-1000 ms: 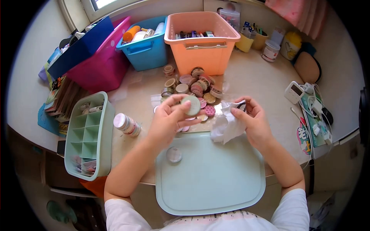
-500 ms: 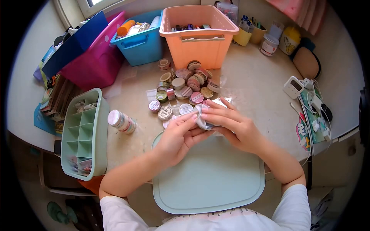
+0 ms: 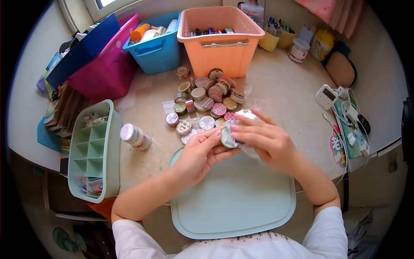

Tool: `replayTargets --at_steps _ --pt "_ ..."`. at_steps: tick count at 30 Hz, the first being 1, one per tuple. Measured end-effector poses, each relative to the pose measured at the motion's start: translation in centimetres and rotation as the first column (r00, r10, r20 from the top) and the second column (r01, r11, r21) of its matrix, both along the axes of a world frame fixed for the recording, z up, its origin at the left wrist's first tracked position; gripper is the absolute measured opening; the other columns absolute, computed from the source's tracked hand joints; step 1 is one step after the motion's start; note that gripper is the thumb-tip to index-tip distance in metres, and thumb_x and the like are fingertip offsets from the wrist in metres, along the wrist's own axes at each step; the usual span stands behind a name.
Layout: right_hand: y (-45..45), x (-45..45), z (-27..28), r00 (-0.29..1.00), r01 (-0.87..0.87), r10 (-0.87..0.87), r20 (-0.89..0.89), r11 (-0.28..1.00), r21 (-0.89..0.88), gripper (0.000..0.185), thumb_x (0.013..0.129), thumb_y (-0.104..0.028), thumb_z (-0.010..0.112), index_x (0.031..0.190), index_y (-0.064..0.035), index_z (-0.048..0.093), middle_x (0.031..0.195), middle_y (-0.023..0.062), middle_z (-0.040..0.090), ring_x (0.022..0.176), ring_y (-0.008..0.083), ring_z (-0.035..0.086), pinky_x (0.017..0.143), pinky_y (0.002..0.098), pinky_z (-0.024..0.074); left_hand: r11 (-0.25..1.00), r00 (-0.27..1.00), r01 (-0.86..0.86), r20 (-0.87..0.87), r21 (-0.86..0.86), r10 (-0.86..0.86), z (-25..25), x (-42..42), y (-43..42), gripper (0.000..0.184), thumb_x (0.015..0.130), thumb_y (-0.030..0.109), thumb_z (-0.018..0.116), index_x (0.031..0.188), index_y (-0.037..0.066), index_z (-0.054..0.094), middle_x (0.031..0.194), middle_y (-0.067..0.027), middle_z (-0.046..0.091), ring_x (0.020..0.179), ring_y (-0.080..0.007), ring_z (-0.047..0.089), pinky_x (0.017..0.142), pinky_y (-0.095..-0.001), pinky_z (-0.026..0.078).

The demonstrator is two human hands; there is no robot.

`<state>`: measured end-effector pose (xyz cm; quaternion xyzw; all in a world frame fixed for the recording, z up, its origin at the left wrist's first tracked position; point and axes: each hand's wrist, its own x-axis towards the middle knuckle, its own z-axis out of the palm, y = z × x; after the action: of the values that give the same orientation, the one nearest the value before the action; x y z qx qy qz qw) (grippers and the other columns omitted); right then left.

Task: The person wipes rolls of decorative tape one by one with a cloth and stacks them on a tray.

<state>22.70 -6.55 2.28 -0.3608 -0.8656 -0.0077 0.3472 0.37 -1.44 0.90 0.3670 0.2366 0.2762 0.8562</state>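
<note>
My left hand (image 3: 199, 156) holds a round green tape roll (image 3: 227, 139) between thumb and fingers, above the far edge of a pale green lid (image 3: 233, 203). Pressed over that roll is a white cloth (image 3: 233, 133), held under the fingers of my right hand (image 3: 269, 142), which is slightly blurred. Just beyond both hands lies a heap of tape rolls (image 3: 207, 103) in pinks, browns and greens. A stack of rolls (image 3: 136, 136) leans on the table to the left of my left hand.
A green divided box (image 3: 113, 159) stands at the left. Pink (image 3: 103, 77), blue (image 3: 157, 58) and orange (image 3: 224, 56) bins line the back. White cables and a small white clock (image 3: 326, 96) lie at the right; a jar (image 3: 299, 51) stands behind.
Both hands have come together, bringing the cloth onto the green roll. The round clear piece seen on the lid earlier is no longer visible. The view has shifted slightly.
</note>
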Motion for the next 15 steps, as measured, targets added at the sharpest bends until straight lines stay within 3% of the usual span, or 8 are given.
replayTargets --at_steps 1,2,5,9,11,12,14,15 --pt "0.3 0.4 -0.3 0.995 0.097 -0.097 0.003 0.994 0.041 0.037 0.085 0.002 0.067 0.122 -0.0014 0.067 0.119 0.0142 0.07 0.124 0.0319 0.061 0.109 0.0483 0.0449 1.0 0.999 -0.016 0.043 -0.019 0.017 0.3 0.2 -0.2 0.036 0.108 0.019 0.04 0.132 -0.005 0.051 0.129 -0.0141 0.06 0.119 -0.0234 0.062 0.109 -0.041 0.05" --pt "0.6 0.2 -0.6 0.996 0.094 -0.095 0.005 0.995 0.041 0.037 0.085 0.002 0.067 0.122 -0.0014 0.067 0.119 0.0142 0.07 0.124 0.0319 0.061 0.109 0.0483 0.0449 1.0 0.999 -0.019 0.045 -0.019 0.02 0.5 0.2 -0.3 0.036 0.108 0.019 0.04 0.132 -0.005 0.051 0.129 -0.0141 0.06 0.119 -0.0234 0.062 0.109 -0.041 0.05" --pt "0.6 -0.9 -0.8 0.978 0.0 0.008 -0.209 0.999 0.041 0.036 0.085 0.002 0.069 0.121 -0.0002 0.067 0.117 0.0151 0.07 0.116 0.0322 0.065 0.103 0.0462 0.0498 0.998 0.997 -0.065 0.048 0.023 0.063 1.2 -0.1 -0.6 0.038 0.109 0.021 0.037 0.134 -0.006 0.05 0.131 -0.015 0.059 0.12 -0.0247 0.061 0.109 -0.0428 0.05" --pt "0.0 0.5 -0.1 0.992 -0.026 0.035 -0.121 0.997 0.068 0.035 0.086 0.003 0.069 0.121 -0.0001 0.067 0.113 0.0163 0.071 0.107 0.0313 0.069 0.096 0.0411 0.0546 0.998 1.0 -0.007 0.027 0.068 0.005 1.2 0.1 -0.7 0.042 0.109 0.024 0.038 0.137 -0.007 0.046 0.131 -0.0179 0.059 0.121 -0.028 0.061 0.11 -0.0443 0.049" --pt "-0.4 0.7 -0.4 0.949 0.057 -0.131 -0.288 0.967 -0.25 0.03 0.091 0.003 0.066 0.121 0.0006 0.067 0.108 0.0137 0.073 0.095 0.0244 0.072 0.086 0.0341 0.0566 0.989 0.993 -0.118 0.031 0.087 0.116 1.3 0.4 -0.4 0.043 0.11 0.027 0.037 0.137 -0.004 0.048 0.129 -0.0155 0.061 0.117 -0.0245 0.064 0.104 -0.0388 0.053" --pt "-0.4 0.4 -0.5 0.948 0.054 -0.128 -0.291 0.967 -0.249 0.03 0.091 0.003 0.066 0.121 0.0006 0.067 0.108 0.0137 0.073 0.095 0.0244 0.072 0.086 0.0341 0.0566 0.989 0.993 -0.12 0.028 0.088 0.118 1.3 0.3 0.0 0.043 0.11 0.027 0.037 0.137 -0.004 0.048 0.129 -0.0155 0.061 0.117 -0.0245 0.064 0.104 -0.0388 0.053" --pt "-0.2 -0.3 -0.9 0.561 -0.24 -0.39 -0.73 0.768 -0.594 0.026 0.095 0.0 0.064 0.121 0.0013 0.066 0.102 0.009 0.074 0.09 0.0158 0.07 0.082 0.0283 0.0551 0.918 0.982 -0.185 0.025 0.351 0.188 1.0 0.0 0.8 0.044 0.11 0.031 0.037 0.137 -0.002 0.05 0.126 -0.0126 0.064 0.112 -0.0213 0.066 0.093 -0.0328 0.057" --pt "0.0 -0.4 -0.7 0.551 -0.302 -0.392 -0.736 0.729 -0.614 0.029 0.096 -0.005 0.066 0.124 0.0013 0.063 0.107 0.0062 0.071 0.094 0.012 0.068 0.083 0.0271 0.0546 0.902 0.987 -0.158 0.057 0.402 0.148 0.6 -0.2 1.1 0.042 0.11 0.031 0.04 0.136 0.0 0.053 0.121 -0.0101 0.066 0.111 -0.0167 0.065 0.088 -0.0291 0.054"
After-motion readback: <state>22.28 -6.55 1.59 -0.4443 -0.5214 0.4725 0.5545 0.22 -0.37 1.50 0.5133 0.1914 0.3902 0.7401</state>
